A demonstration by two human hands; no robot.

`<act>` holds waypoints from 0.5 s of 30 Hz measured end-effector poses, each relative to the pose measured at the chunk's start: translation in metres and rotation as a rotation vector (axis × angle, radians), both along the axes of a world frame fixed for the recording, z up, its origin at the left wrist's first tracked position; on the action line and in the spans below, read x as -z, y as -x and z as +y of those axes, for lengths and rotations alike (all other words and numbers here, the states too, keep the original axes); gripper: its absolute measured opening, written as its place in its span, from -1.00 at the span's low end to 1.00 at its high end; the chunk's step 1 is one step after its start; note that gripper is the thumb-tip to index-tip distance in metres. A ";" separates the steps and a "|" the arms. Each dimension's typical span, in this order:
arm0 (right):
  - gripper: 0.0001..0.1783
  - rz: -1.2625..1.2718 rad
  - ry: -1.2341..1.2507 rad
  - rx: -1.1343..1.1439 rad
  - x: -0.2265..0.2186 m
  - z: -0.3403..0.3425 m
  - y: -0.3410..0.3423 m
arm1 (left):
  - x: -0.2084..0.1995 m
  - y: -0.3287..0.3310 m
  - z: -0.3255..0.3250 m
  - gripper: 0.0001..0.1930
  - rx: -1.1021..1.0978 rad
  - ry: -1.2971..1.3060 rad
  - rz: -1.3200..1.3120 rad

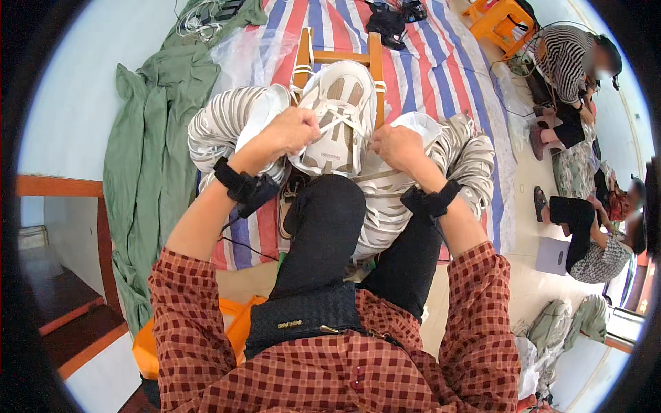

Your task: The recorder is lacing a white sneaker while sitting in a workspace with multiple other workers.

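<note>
Right, starting at the bottom of the frame: two forearms in checked red sleeves (330, 372) rise from the lower edge, a black pouch (303, 318) sits at the waist, and black-clad knees (323, 227) push up through the middle. Each wrist wears a black band (237, 182).

Just above the knees, centre frame, sits the shoe (335, 117), a pale cream one turned sole-up, propped against a small wooden frame (337, 56). Thin white laces (344, 118) cross its sole. It looks light and fairly stiff in the sole, while the laces are soft, limp and likely a bit slippery, so I judge the surest hold is a pinch near the lace ends, with the shoe steadied by its rim.

The left hand (292, 131) is curled tight at the shoe's left edge, knuckles up, fingers closed on what appears to be a lace; the exact grip is hidden. The right hand (398, 146) is at the shoe's right edge, fingers bunched and pinching a lace end. Both wrists bend inward and the elbows flare out.

Around the shoe lie heaps of striped grey-and-white fabric (227, 124), on a striped red, white and blue sheet (427, 62). Left of that, a green cloth (148, 165) trails down. Far upper right: an orange stool (497, 19), and other people sitting on the floor (575, 62).
</note>
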State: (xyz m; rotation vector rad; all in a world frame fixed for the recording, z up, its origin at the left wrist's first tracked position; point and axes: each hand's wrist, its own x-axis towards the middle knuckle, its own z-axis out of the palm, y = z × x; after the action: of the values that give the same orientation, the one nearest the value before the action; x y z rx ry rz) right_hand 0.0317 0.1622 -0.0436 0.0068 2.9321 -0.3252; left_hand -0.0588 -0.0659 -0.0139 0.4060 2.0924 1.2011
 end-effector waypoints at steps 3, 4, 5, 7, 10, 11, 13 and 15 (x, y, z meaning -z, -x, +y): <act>-0.77 -0.068 0.150 0.075 0.000 0.004 -0.005 | -0.001 -0.007 -0.002 -0.87 -0.072 -0.134 -0.236; -0.80 0.030 0.442 0.041 -0.017 0.001 -0.012 | -0.002 -0.008 -0.015 -0.87 -0.085 -0.126 -0.230; -0.79 0.130 0.723 0.020 -0.039 0.002 -0.023 | -0.006 -0.010 -0.023 -0.87 -0.123 -0.233 -0.231; -0.80 0.051 0.914 0.082 -0.085 0.009 -0.053 | -0.024 -0.016 -0.044 -0.83 -0.142 -0.313 -0.328; -0.76 -0.174 0.939 0.219 -0.102 0.036 -0.119 | -0.038 -0.029 -0.076 -0.82 -0.080 -0.411 -0.424; -0.76 -0.228 0.931 0.229 -0.098 0.040 -0.139 | -0.037 -0.032 -0.089 -0.82 -0.084 -0.394 -0.423; -0.81 -0.294 1.234 0.177 -0.112 0.044 -0.186 | -0.052 -0.045 -0.134 -0.80 -0.207 -0.675 -0.561; -0.84 -0.085 1.238 0.465 -0.103 0.071 -0.231 | -0.050 -0.037 -0.179 -0.80 -0.456 -0.752 -0.484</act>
State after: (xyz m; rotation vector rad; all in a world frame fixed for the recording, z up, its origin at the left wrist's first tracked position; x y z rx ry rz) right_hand 0.2625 0.2329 0.0593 0.4900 2.1167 -2.0063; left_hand -0.0216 -0.2446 0.0360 -0.0607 1.2922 2.1076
